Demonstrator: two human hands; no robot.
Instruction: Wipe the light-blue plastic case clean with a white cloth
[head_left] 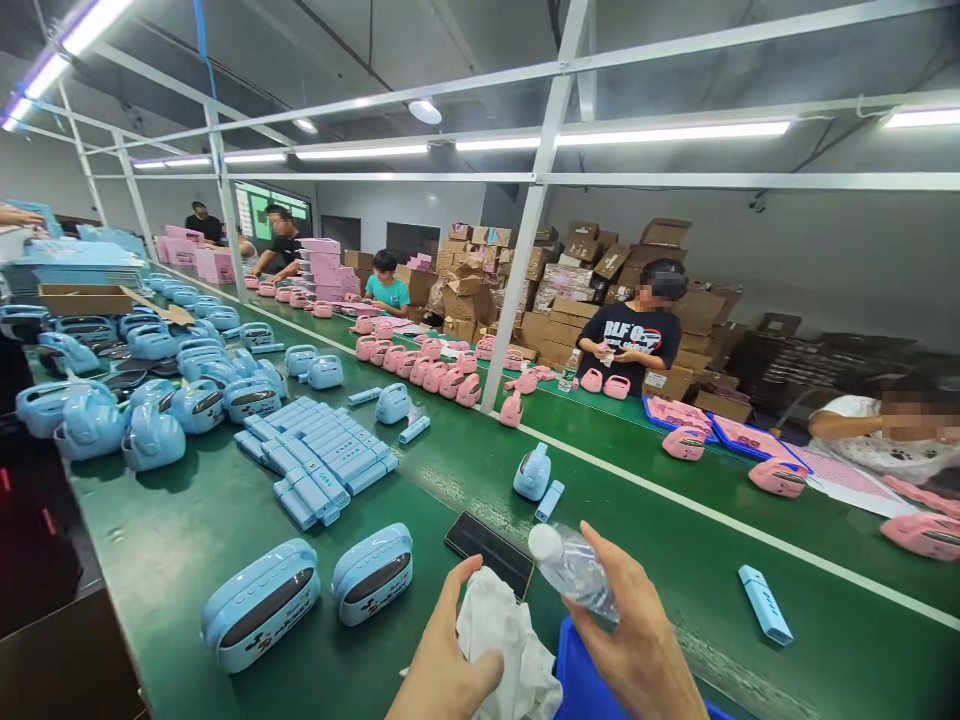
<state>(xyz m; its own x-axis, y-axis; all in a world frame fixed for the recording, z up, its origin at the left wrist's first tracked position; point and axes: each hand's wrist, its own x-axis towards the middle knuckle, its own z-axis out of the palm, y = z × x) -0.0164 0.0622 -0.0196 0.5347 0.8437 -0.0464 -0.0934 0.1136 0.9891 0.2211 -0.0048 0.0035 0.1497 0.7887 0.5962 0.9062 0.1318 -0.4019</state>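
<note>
While the left hand (442,665) pinches a white cloth (506,640), the right hand (637,640) closes around a clear bottle (574,570). Both are low over the green desk (675,560), just beside a black phone (489,550) and two blue speakers (315,595).

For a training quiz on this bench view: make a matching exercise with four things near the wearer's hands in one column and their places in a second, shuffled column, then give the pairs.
Things
1. white cloth
2. clear plastic bottle
3. black phone
4. two blue speakers

Places
A. flat on the green belt, just beyond the cloth
B. in the right hand, tilted, white cap up and to the left
C. side by side on the belt, left of the hands
D. in the left hand

Pairs: 1-D, 2-B, 3-A, 4-C
</note>
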